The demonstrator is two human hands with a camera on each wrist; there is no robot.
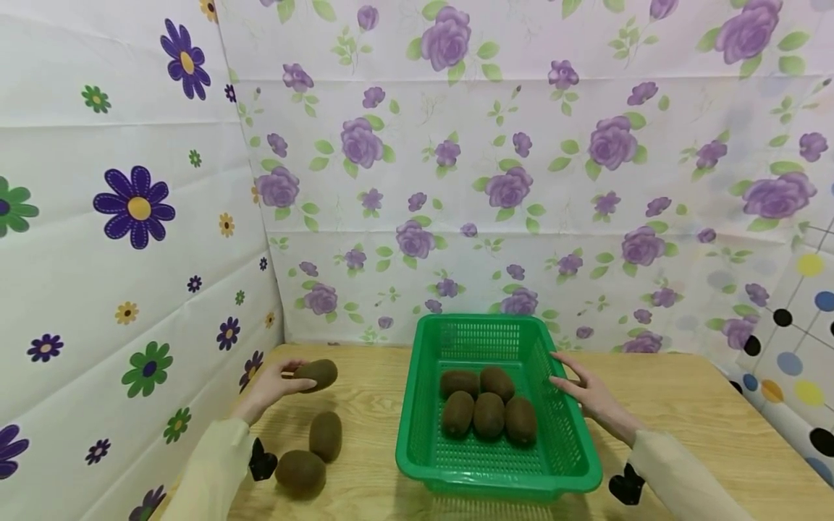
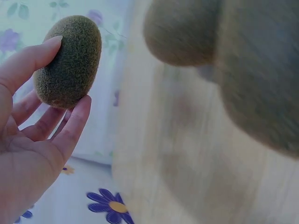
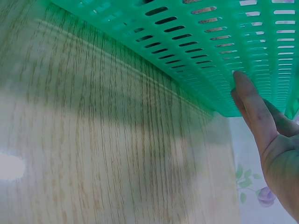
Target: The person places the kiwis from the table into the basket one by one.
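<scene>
My left hand (image 1: 276, 387) holds a brown fuzzy kiwi (image 1: 321, 374) between thumb and fingertips, above the table's left side. In the left wrist view, the kiwi (image 2: 70, 63) stands upright in the fingers. Two more kiwis lie near that forearm, one oblong (image 1: 326, 436) and one closer to me (image 1: 301, 474). A green plastic basket (image 1: 498, 479) with slotted walls contains several kiwis (image 1: 489, 414) grouped together. My right hand (image 1: 591, 394) rests at the basket's right rim. In the right wrist view, its extended fingers (image 3: 257, 109) touch the outer slotted wall.
The wooden table (image 1: 365, 463) runs beneath everything. A flowered sheet (image 1: 456, 159) hangs behind the basket, and another flower-patterned sheet (image 1: 215, 289) borders the left side. At the far right hangs a dotted covering (image 1: 791, 362).
</scene>
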